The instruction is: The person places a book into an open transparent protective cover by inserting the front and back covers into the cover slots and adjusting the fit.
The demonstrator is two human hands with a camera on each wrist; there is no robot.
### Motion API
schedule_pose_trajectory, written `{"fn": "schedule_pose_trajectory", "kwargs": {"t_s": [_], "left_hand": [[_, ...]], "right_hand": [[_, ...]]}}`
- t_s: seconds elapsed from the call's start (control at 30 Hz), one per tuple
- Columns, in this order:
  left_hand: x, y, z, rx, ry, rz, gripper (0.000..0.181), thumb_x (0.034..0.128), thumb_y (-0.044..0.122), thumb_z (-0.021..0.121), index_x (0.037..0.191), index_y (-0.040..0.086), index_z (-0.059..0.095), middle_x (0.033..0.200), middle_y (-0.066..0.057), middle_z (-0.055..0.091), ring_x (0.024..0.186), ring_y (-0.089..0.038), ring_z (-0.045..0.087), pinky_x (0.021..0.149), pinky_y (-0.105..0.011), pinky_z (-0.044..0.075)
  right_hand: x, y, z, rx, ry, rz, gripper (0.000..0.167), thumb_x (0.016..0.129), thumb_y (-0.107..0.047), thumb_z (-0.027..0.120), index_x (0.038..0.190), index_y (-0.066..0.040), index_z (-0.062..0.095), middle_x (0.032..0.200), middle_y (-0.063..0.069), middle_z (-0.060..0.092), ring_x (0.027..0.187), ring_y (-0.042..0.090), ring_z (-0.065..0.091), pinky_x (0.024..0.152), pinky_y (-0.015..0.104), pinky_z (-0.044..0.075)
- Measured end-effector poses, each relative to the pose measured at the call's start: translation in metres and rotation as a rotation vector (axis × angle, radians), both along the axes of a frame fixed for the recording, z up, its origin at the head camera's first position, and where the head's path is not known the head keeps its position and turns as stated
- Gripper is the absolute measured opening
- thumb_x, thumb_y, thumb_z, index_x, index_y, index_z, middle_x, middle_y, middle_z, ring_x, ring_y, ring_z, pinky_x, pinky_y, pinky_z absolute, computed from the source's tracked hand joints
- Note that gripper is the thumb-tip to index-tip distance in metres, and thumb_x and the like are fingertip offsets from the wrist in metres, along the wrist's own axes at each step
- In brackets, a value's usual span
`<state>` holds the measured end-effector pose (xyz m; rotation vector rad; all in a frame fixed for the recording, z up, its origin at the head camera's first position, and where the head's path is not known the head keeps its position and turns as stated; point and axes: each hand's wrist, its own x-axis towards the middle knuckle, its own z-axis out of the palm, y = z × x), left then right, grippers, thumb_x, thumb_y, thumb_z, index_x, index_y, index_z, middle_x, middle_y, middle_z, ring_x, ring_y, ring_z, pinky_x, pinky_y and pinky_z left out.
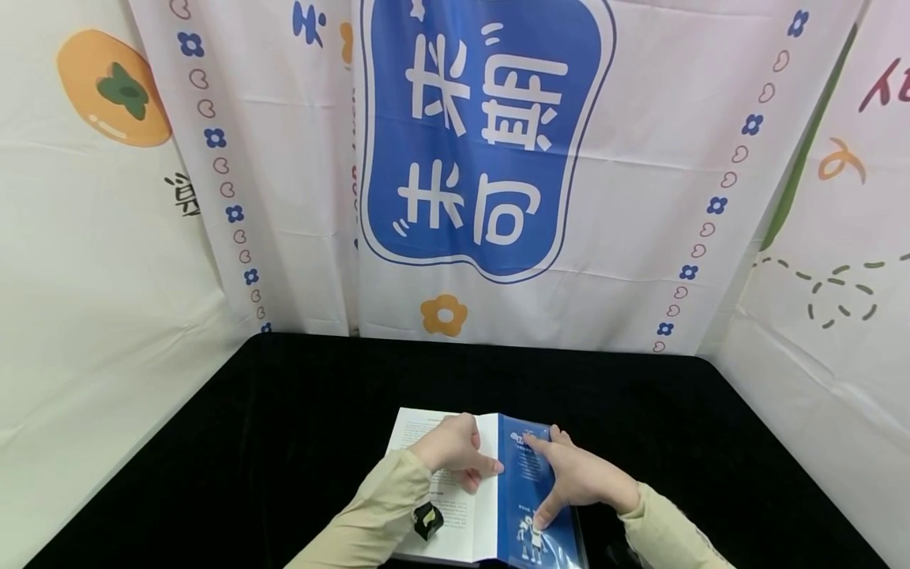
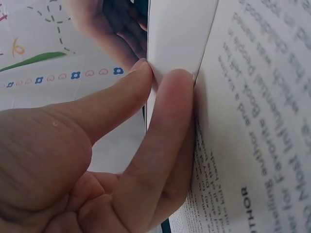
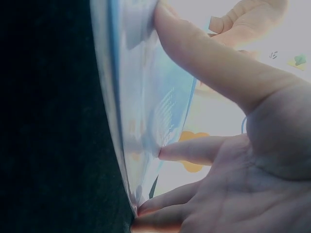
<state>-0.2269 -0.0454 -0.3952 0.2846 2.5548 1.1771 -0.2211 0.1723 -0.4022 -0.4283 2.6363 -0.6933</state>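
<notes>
An open book lies on the black table, its printed page to the left and a white strip beside it. To the right is a blue cover flap with white text and small drawn figures, under glossy clear plastic. My left hand pinches the edge of the white strip between thumb and curled index finger, seen close in the left wrist view. My right hand rests on the blue flap with fingers spread, its thumb low and its fingertips near the top and outer edge. The palms hide part of the book.
The black-covered table reaches around the book on all visible sides. White printed cloth hangs behind it and along both sides. A small black device sits at my left wrist.
</notes>
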Motion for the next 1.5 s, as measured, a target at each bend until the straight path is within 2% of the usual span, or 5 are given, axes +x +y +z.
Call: {"fn": "schedule_pose_trajectory", "kwargs": {"t_s": [0.7, 0.93, 1.03, 1.27, 1.5], "left_hand": [[0.0043, 0.0068, -0.0018, -0.011, 0.096, -0.027, 0.036, 0.0785, 0.011, 0.085, 0.072, -0.001, 0.051, 0.048, -0.012, 0.06, 0.038, -0.018, 0.059, 0.041, -0.024, 0.046], [0.0004, 0.0025, 0.0021, -0.063, 0.023, -0.031, 0.047, 0.0728, 0.016, 0.09, 0.09, -0.002, 0.05, 0.052, -0.008, 0.063, 0.046, -0.019, 0.065, 0.068, -0.03, 0.054], [-0.0003, 0.0013, 0.002, -0.072, 0.009, -0.029, 0.053, 0.0702, 0.017, 0.092, 0.095, -0.002, 0.049, 0.053, -0.008, 0.064, 0.048, -0.019, 0.065, 0.072, -0.029, 0.052], [0.0014, 0.0035, -0.002, 0.0, 0.007, -0.002, 0.053, 0.0683, 0.012, 0.092, 0.095, -0.004, 0.049, 0.056, -0.012, 0.063, 0.045, -0.019, 0.063, 0.046, -0.028, 0.053], [0.0048, 0.0061, -0.005, 0.016, 0.059, -0.002, 0.055, 0.0655, 0.009, 0.093, 0.094, -0.006, 0.049, 0.057, -0.013, 0.061, 0.041, -0.019, 0.06, 0.042, -0.028, 0.051]], "right_hand": [[0.0012, 0.0022, -0.0021, -0.012, 0.034, 0.027, 0.113, 0.055, -0.033, 0.097, 0.149, -0.005, 0.041, 0.153, 0.039, 0.011, 0.139, 0.056, 0.011, 0.104, 0.069, 0.025], [0.0007, 0.0029, -0.0012, -0.021, 0.009, 0.031, 0.113, 0.058, -0.033, 0.096, 0.151, -0.006, 0.038, 0.153, 0.038, 0.01, 0.14, 0.055, 0.01, 0.104, 0.069, 0.024], [0.0009, 0.0023, -0.0016, -0.016, 0.012, 0.03, 0.113, 0.058, -0.034, 0.096, 0.151, -0.006, 0.038, 0.154, 0.037, 0.01, 0.14, 0.055, 0.01, 0.104, 0.069, 0.024], [0.0022, 0.0006, -0.0009, 0.002, 0.026, 0.018, 0.112, 0.057, -0.033, 0.097, 0.15, -0.006, 0.039, 0.153, 0.038, 0.011, 0.139, 0.057, 0.011, 0.102, 0.071, 0.023], [0.0028, -0.0003, -0.0019, -0.008, 0.039, 0.02, 0.112, 0.056, -0.031, 0.097, 0.149, -0.005, 0.04, 0.153, 0.039, 0.011, 0.138, 0.057, 0.011, 0.102, 0.072, 0.023]]}}
